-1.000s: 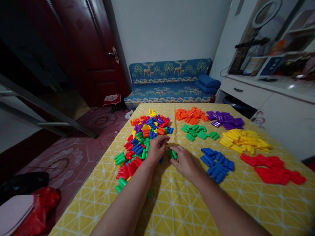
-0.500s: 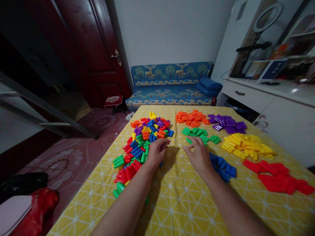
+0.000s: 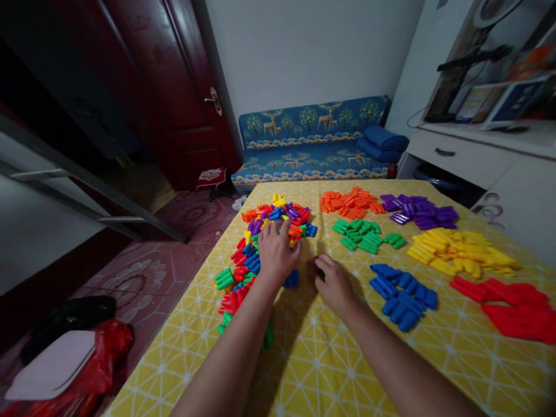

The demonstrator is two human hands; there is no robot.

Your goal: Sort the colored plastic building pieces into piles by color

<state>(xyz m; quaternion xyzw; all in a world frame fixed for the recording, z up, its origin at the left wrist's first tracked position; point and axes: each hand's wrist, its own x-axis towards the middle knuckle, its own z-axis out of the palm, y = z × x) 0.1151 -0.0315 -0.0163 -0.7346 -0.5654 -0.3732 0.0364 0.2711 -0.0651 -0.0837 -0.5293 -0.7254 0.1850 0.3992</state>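
My left hand [image 3: 275,252] lies over the mixed pile of coloured plastic pieces [image 3: 247,255], its fingers apart and reaching onto the pieces. To its right, my right hand [image 3: 332,281] hovers low above the cloth with fingers curled; whether anything is between the fingertips cannot be made out. Sorted by colour on the right are orange pieces [image 3: 350,202], green pieces [image 3: 365,236], purple pieces [image 3: 419,211], yellow pieces [image 3: 460,252], blue pieces [image 3: 403,295] and red pieces [image 3: 512,307]. The blue group is the nearest to my right hand.
A yellow patterned cloth [image 3: 321,370] covers the table. Behind it stands a blue sofa [image 3: 308,156], with a white cabinet [image 3: 478,156] at the right. On the left are a small stool [image 3: 211,176], a metal ladder [image 3: 82,179] and a red bag [image 3: 113,347] on the floor.
My left hand has moved farther over the mixed pile and spread its fingers. My right hand has moved away from the green pieces, toward my left hand. The view has shifted left.
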